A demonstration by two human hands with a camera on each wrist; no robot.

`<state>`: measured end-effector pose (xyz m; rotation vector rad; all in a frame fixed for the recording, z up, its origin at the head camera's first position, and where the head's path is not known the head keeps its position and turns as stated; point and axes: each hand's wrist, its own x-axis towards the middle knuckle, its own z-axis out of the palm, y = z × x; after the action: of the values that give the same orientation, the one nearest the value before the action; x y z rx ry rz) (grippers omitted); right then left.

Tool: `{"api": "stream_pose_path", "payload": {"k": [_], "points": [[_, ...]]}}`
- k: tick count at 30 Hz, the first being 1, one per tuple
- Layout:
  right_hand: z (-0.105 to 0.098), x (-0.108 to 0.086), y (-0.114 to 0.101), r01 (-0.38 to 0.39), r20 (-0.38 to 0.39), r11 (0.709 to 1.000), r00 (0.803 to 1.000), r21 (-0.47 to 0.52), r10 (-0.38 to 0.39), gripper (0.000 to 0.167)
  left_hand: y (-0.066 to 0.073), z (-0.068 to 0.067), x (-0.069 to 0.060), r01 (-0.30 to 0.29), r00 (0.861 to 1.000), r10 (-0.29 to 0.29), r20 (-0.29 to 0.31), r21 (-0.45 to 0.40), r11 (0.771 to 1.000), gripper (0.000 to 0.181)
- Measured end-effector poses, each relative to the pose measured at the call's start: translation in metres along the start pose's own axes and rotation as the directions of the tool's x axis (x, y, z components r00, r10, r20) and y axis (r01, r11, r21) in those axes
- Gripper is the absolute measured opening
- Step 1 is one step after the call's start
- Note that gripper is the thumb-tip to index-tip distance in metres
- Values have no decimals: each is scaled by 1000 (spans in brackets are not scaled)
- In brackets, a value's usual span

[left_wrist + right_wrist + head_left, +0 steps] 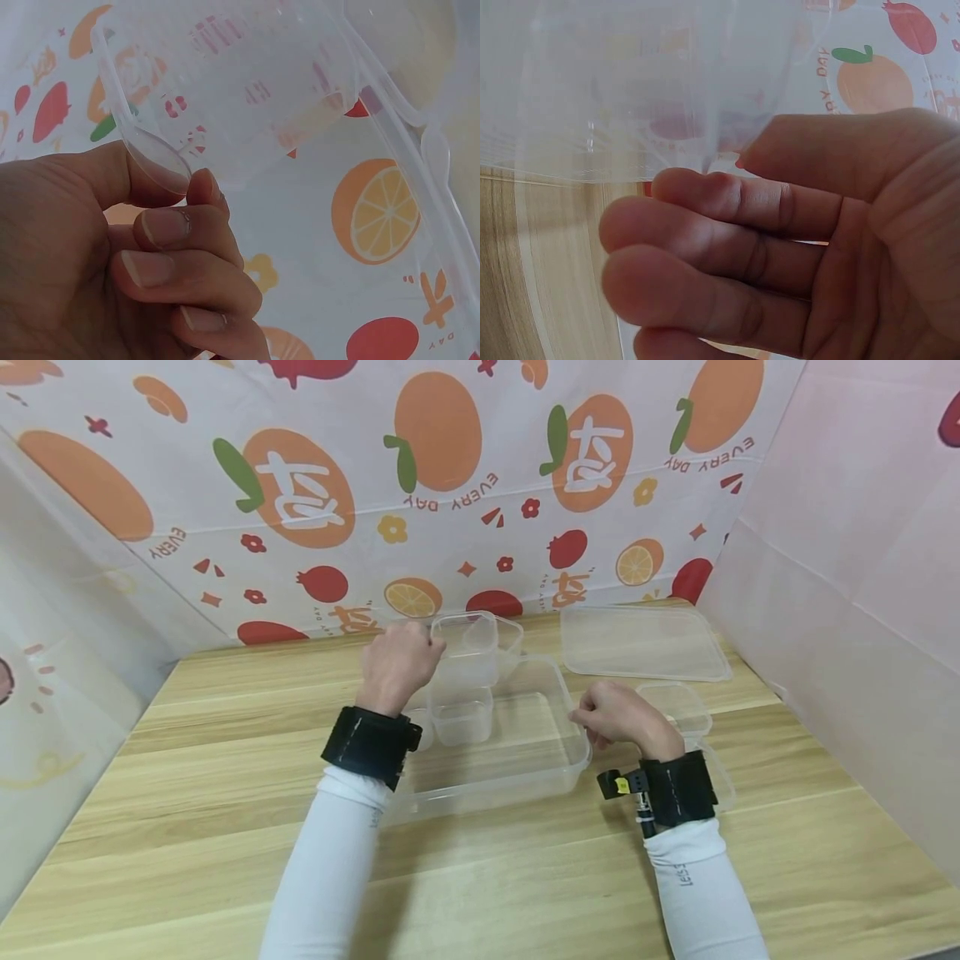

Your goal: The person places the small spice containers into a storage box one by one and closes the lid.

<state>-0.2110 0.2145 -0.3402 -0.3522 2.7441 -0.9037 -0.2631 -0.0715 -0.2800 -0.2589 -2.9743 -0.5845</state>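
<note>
My left hand (400, 664) pinches the rim of a small clear food container (468, 670) between thumb and fingers, over the far left part of a large clear box (487, 789). In the left wrist view, the container's rounded corner (161, 161) lies between thumb and forefinger. At the large box's right side, my right hand (618, 718) holds the rim with thumb and forefinger; the right wrist view shows the box's cloudy wall (630, 90) above the fingers. Another small container (462, 722) sits inside the large box at its left.
A large clear lid (645, 643) lies at the back right of the wooden table (187, 793). Smaller clear lids (686, 702) lie partly hidden beside my right wrist. Another clear container (512, 635) shows behind the held one. A fruit-printed cloth (480, 543) hangs behind.
</note>
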Motion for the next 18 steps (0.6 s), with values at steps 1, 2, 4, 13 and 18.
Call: {"api": "stream_pose_path", "payload": {"k": [1, 2, 4, 13, 18], "points": [[0, 0, 0, 0, 1, 1000, 1000, -1, 0, 36, 1, 0, -1, -4, 1000, 4, 0, 1, 1000, 38], [0, 0, 0, -2, 1, 1000, 1000, -1, 2, 36, 2, 0, -2, -10, 1000, 10, -2, -1, 1000, 38], [-1, 0, -1, -5, 0, 1000, 1000, -4, 5, 37, 3, 1, -3, -21, 1000, 21, -7, -5, 1000, 38], [0, 0, -1, 0, -2, 1000, 1000, -7, 0, 37, 12, 2, -8, -59, 997, 58, -51, -18, 998, 41], [-1, 0, -1, 1, 2, 1000, 1000, -8, -1, 37, 16, 3, -10, -81, 995, 79, -68, -19, 997, 42]]}}
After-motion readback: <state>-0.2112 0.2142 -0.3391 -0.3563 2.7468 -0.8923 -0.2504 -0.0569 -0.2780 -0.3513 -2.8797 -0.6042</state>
